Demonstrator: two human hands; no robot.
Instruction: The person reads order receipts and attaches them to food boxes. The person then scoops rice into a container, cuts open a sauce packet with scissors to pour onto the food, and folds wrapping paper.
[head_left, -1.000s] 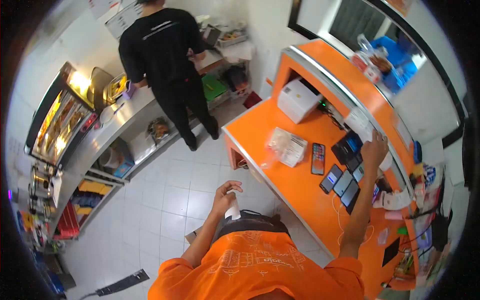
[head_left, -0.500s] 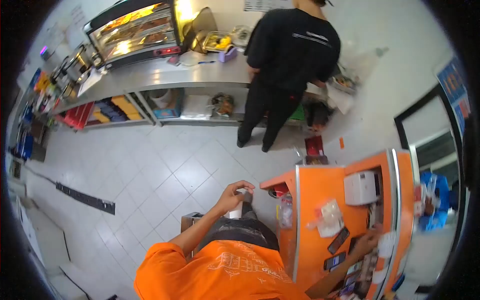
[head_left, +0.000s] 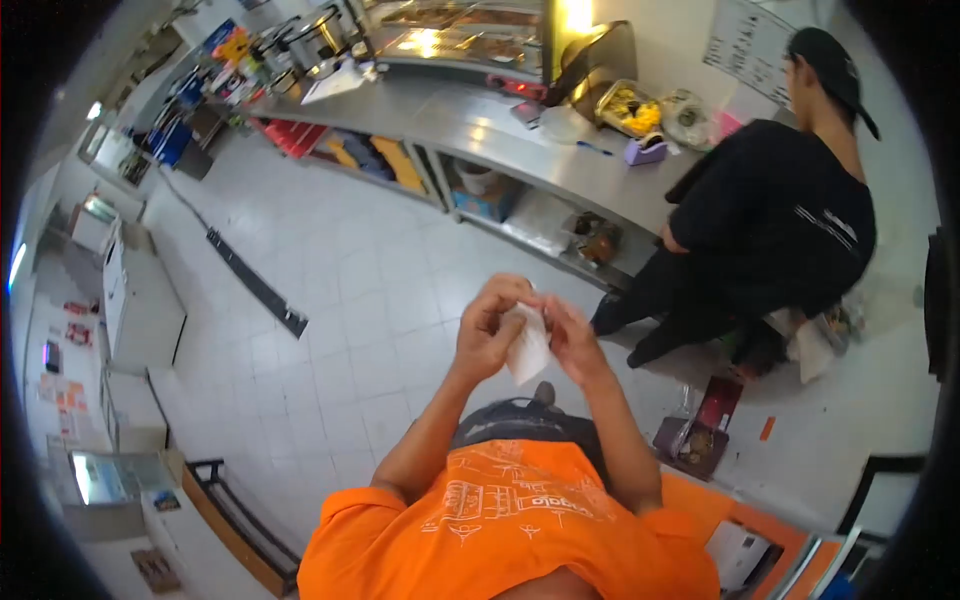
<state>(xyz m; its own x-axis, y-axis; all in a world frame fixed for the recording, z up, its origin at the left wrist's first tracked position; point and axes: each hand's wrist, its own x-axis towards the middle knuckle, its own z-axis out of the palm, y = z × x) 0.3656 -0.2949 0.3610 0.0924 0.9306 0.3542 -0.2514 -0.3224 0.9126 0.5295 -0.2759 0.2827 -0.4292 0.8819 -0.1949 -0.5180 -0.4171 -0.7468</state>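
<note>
Paper [head_left: 530, 350] is being handled between both hands, on the wearer's side of the steel counter [head_left: 430, 115] and well apart from it. The left hand [head_left: 488, 330] pinches it between thumb and fingers; the right hand [head_left: 580, 350] has its fingertips by the upper edge, though whether they grip I cannot tell. Any further handling probably calls for a light touch: the piece looks white, thin and slightly bent, with no readable print.
</note>
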